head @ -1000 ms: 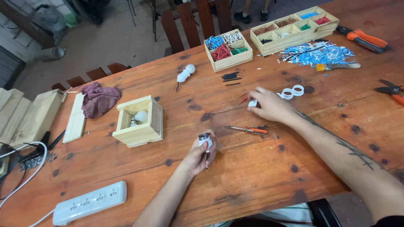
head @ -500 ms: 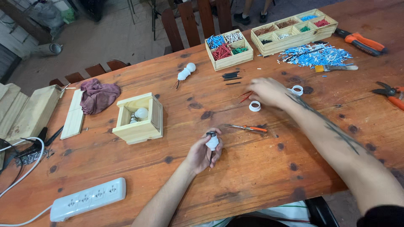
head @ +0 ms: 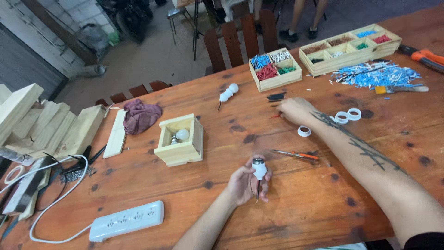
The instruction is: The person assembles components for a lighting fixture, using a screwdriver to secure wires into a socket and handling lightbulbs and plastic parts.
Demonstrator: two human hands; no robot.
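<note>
The big wooden table [head: 138, 185] is leaving lots of bare room in front, but its near edge is sitting close below the left hand [head: 244, 184], whose fingers are wrapping tight around a small white lamp socket [head: 259, 169], so I think the socket could be dropping off if that grip is slipping. The right hand [head: 296, 111] is reaching far out with fingers curling down onto something small and red I cannot make out, and its arm could be knocking the white ring [head: 304, 131] or the orange pliers [head: 296, 154] just beside it.

Left hand [head: 244, 184] grips white lamp socket [head: 259, 169]; right hand [head: 296, 111] on table [head: 185, 199].
</note>
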